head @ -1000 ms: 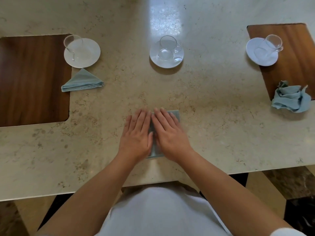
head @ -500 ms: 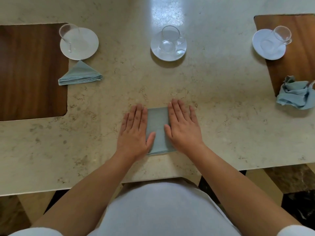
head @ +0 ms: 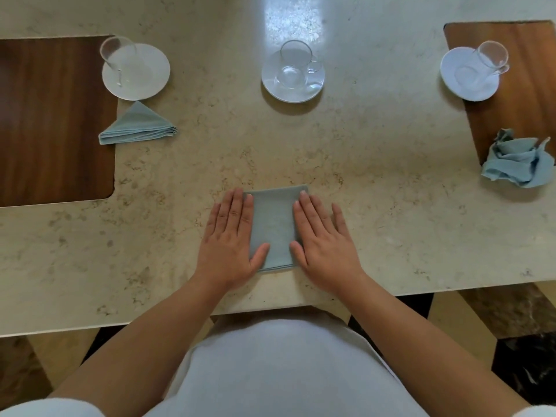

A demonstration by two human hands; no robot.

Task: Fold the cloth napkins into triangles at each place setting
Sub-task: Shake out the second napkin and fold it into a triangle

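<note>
A pale blue napkin [head: 274, 224], folded into a flat rectangle, lies on the marble table [head: 376, 182] near its front edge. My left hand [head: 230, 242] presses flat on the napkin's left edge, fingers straight. On its right edge my right hand [head: 323, 242] lies flat in the same way. The cloth's middle shows between my thumbs. A second blue napkin [head: 138, 126], folded into a triangle, sits at the left place setting. A third blue napkin [head: 517, 162] lies crumpled at the right setting.
Three white saucers each carry a clear glass cup: left [head: 136, 72], centre [head: 293, 74], right [head: 471, 75]. Dark wooden inlays sit at the left [head: 51, 121] and far right [head: 526, 85]. The table's front edge runs just below my wrists.
My hands have slid apart from the napkin's middle to its left and right edges, uncovering the cloth between them. The camera has also shifted a little.
</note>
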